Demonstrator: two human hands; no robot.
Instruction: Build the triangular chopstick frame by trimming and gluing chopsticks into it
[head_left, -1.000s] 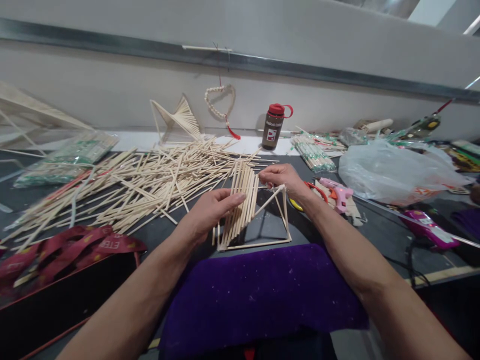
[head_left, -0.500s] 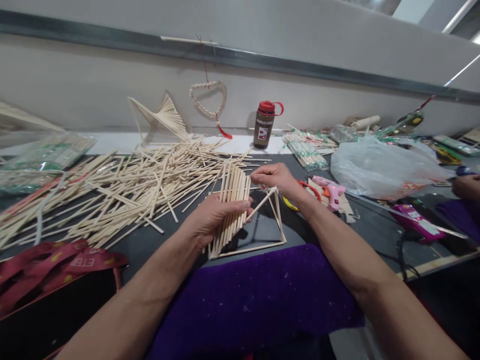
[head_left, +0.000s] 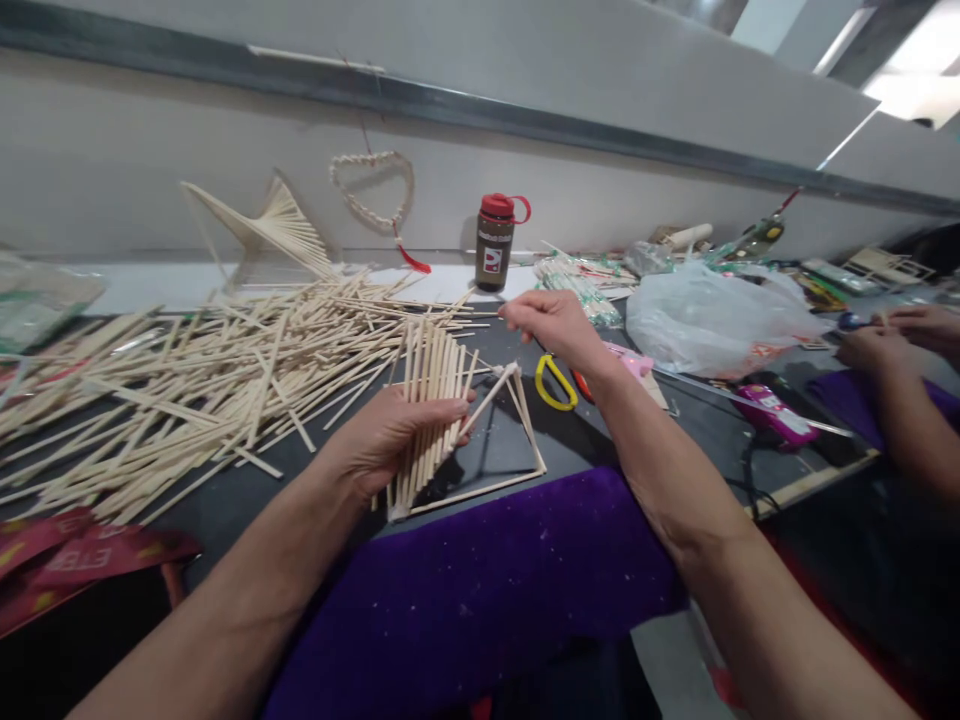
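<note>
A wooden stick frame (head_left: 480, 492) rests on the dark table, with a fan of slanted, closely set sticks on its left side. My left hand (head_left: 390, 430) is wrapped round that fan, thumb across the front. Above and right of the frame, apart from it, my right hand (head_left: 544, 318) is raised with its fingers pinched together; whatever they hold, if anything, is too small to make out. Left of the frame spreads a large heap of loose sticks (head_left: 277, 370). Yellow-handled scissors (head_left: 556, 384) lie just below my right hand.
A red-capped bottle (head_left: 494, 245) stands behind the frame. At the right are a plastic bag (head_left: 712, 318), a magenta tool (head_left: 776, 415) and another person's hands (head_left: 885, 345). Purple cloth (head_left: 480, 590) covers the front edge. A twisted stick model (head_left: 281, 228) leans at the back.
My right hand has moved up and away from the fan of sticks. My left hand keeps its grip. The view has shifted right, showing more of the other person's hands.
</note>
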